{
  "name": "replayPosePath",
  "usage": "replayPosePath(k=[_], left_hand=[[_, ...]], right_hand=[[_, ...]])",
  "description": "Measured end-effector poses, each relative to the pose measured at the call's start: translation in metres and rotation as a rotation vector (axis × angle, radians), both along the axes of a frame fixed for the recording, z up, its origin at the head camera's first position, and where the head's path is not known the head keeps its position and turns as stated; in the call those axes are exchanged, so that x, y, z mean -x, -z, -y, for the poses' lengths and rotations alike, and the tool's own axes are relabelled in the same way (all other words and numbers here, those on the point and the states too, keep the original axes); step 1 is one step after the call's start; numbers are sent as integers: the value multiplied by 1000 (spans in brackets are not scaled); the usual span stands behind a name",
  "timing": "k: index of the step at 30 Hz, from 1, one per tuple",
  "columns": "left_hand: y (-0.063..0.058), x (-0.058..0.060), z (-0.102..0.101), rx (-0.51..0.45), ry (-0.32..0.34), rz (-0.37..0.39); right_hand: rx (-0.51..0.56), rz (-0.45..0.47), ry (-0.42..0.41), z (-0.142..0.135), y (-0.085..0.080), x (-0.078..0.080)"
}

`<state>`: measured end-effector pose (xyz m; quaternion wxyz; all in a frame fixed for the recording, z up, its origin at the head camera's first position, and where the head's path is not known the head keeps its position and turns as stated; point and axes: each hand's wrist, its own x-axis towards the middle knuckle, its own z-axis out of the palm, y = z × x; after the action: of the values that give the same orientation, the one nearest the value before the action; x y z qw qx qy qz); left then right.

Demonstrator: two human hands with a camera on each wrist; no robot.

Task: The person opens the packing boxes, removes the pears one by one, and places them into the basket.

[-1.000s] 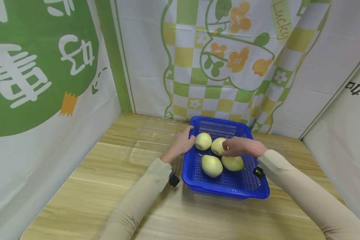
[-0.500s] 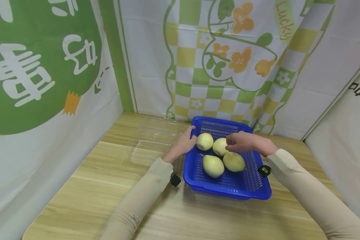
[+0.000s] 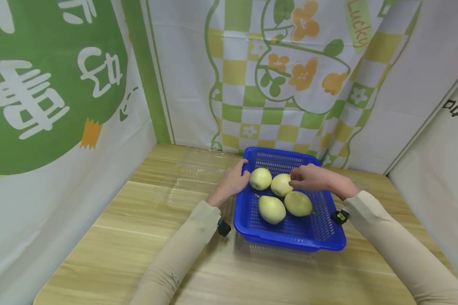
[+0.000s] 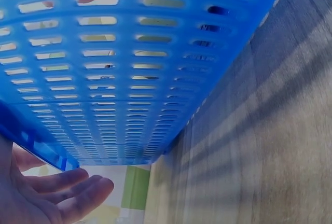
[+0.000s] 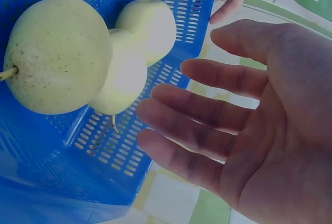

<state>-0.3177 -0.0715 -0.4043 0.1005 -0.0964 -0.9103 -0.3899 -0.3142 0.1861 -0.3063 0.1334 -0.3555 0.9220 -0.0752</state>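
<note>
A blue plastic basket point(image 3: 290, 242) with slotted walls holds several pale yellow-green pears point(image 3: 272, 209). My left hand point(image 3: 233, 180) grips the basket's left rim; in the left wrist view its fingers point(image 4: 85, 198) extend below the rim beside the slotted wall. Over the basket's right side hovers my right hand point(image 3: 311, 177), which overlaps the far right pear point(image 3: 280, 185) in the head view. From the right wrist, its fingers point(image 5: 197, 112) look spread and relaxed, with nothing in them. The near right pear point(image 3: 298, 204) lies just below this hand, its stem pointing right.
Clear plastic containers point(image 3: 192, 190) lie left of the basket on the wooden table point(image 3: 129, 237). Behind the table hangs a checked, flower-printed curtain point(image 3: 265, 114). A white sheet with a green print point(image 3: 99, 156) borders the left side.
My right hand has drawn slightly up and right, leaving the near right pear in fuller view. My left hand stays at the rim, and the pears lie as before.
</note>
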Motion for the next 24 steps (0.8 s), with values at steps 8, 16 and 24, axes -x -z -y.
replayPosePath(k=[8, 16, 24], left_hand=[[-2, 4, -1, 47, -5, -10], [-19, 2, 3, 88, 18, -8], [-43, 5, 18, 164, 40, -6]], right_hand=[[57, -42, 3, -2, -2, 3], [100, -97, -6, -3, -8, 2], [118, -106, -16, -8, -9, 4]])
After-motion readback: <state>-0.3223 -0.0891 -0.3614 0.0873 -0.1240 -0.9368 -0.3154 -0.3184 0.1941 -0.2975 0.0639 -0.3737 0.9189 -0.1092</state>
